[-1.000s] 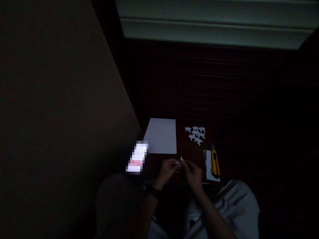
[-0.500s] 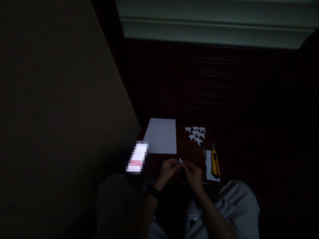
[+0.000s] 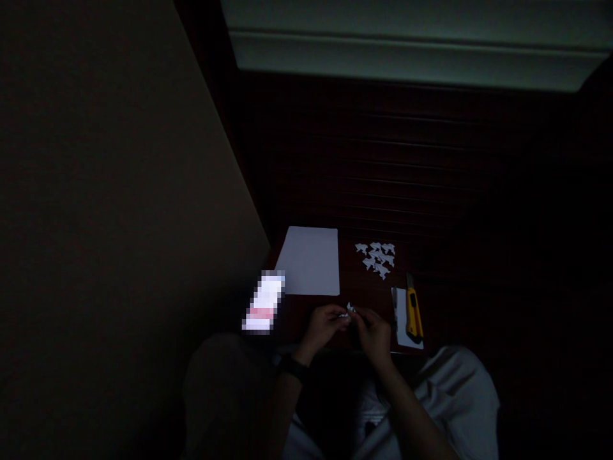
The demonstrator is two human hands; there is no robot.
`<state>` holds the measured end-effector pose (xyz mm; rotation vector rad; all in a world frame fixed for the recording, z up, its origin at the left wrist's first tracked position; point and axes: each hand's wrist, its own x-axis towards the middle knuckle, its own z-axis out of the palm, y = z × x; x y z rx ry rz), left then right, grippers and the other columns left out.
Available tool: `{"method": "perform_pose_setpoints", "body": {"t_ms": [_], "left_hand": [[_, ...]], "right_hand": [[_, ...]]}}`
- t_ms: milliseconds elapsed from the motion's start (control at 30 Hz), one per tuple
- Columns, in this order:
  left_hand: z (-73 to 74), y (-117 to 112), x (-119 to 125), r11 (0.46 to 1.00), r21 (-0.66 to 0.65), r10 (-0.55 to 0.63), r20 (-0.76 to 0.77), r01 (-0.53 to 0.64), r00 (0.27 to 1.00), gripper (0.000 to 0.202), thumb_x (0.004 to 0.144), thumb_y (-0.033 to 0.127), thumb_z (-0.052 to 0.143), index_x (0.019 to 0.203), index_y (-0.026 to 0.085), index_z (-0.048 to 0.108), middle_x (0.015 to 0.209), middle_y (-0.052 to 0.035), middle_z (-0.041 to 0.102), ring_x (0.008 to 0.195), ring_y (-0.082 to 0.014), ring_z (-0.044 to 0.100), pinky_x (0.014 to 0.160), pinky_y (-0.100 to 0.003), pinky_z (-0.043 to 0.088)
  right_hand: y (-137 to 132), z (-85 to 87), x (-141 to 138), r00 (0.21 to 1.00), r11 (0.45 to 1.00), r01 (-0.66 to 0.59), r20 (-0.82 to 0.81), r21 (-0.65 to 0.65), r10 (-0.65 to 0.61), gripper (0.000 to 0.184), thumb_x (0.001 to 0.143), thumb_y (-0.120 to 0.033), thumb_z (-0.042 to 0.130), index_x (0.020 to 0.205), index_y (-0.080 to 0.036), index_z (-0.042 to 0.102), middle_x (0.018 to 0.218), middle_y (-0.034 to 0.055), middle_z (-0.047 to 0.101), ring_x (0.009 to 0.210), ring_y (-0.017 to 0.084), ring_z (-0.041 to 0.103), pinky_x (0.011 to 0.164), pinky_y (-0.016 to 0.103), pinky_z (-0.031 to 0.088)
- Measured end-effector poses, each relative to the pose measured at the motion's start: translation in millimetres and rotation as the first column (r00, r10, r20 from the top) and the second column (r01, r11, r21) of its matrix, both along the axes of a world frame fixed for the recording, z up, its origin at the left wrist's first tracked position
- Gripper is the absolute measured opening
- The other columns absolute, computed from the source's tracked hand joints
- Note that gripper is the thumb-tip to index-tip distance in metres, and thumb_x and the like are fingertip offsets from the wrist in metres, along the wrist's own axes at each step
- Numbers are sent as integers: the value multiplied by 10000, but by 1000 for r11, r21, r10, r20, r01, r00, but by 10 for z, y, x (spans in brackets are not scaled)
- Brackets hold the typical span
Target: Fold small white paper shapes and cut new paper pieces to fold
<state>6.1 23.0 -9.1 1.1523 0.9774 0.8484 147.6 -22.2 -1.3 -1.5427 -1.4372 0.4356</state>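
Observation:
Between the fingertips of both hands is a small folded white paper piece (image 3: 351, 308), close to the near edge of the dark table. My left hand (image 3: 324, 324), with a dark band on the wrist, pinches it from the left. From the other side my right hand (image 3: 374, 333) grips it with closed fingers, which cover much of it. Farther back on the table lies a group of several small folded paper figures (image 3: 378, 257) of the same white. The exact shape of the held piece is too small and dim to make out.
A white paper sheet or stack (image 3: 311, 262) lies at the back left, with a bright pixelated screen (image 3: 264, 303) at its near corner. To the right, a yellow utility knife (image 3: 413, 313) rests on smaller white paper (image 3: 402, 319). A wall (image 3: 119, 191) borders the left.
Both hands have shifted very slightly to the right with the folded paper, which sits a little higher and at a different angle. The things on the table stay where they were.

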Motion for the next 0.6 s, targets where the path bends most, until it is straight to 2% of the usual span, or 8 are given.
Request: {"method": "perform_pose_setpoints", "body": {"t_ms": [200, 600], "left_hand": [[29, -3, -25, 999, 20, -37, -2, 37, 999, 293, 641, 343, 715, 813, 108, 683, 776, -71, 681, 649, -145, 617, 593, -259, 517], [40, 25, -68, 997, 15, -78, 10, 78, 997, 282, 635, 332, 719, 802, 106, 693, 773, -71, 679, 624, -138, 602, 587, -260, 511]], "right_hand": [[-28, 83, 10, 994, 999, 19, 109, 33, -23, 200, 837, -311, 534, 937, -244, 693, 907, 43, 696, 821, 204, 584, 748, 337, 453], [-24, 51, 11, 999, 998, -38, -26, 46, 39, 187, 821, -307, 561, 949, -282, 695, 907, 25, 702, 815, 208, 556, 722, 356, 463]]}}
